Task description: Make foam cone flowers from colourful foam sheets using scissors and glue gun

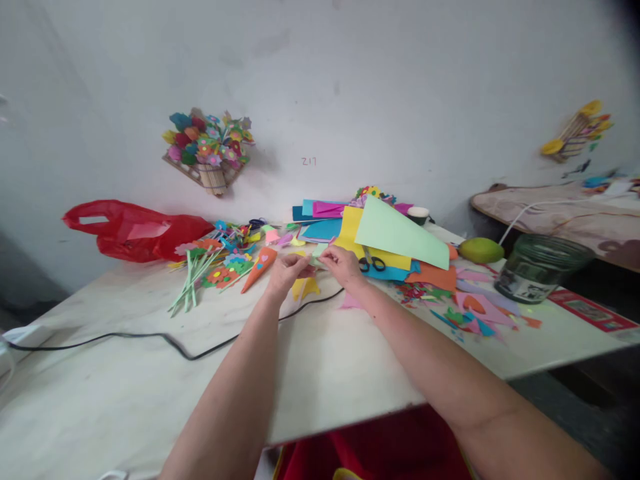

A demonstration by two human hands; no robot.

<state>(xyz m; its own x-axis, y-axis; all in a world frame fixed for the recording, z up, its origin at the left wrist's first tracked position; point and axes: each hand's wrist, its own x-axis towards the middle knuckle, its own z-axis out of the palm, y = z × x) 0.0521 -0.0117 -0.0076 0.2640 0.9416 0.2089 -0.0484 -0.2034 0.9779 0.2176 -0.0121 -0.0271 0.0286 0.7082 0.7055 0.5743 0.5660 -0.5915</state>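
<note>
Just right of the orange cone [259, 269], my right grip [344, 265] is closing thumb and fingertips on a small pale-green piece [319, 253]. My left grip [290, 272], nearer the cone, is bringing its thumb and fingers close together beside that piece; the view is too blurred for me to tell whether it is holding it too. Below my hands, a yellow piece [306, 287] is lying on the worktop [125, 387], to the cone's right. Further right of the cone, black-handled scissors [373, 264] are lying just past my right grip, and a pale-green sheet [400, 233] is leaning over a yellow sheet [351, 229]. Left of the cone, foam flowers [225, 275] are lying near it, with pale-green sticks [189, 288] spreading beyond them. A black cable [193, 358] is winding in front of the cone. Behind and well left of it, a red plastic bag [140, 233] is slumping; far to its right, a glass jar [537, 267] is standing beside a yellow-green oval object [481, 251].
</note>
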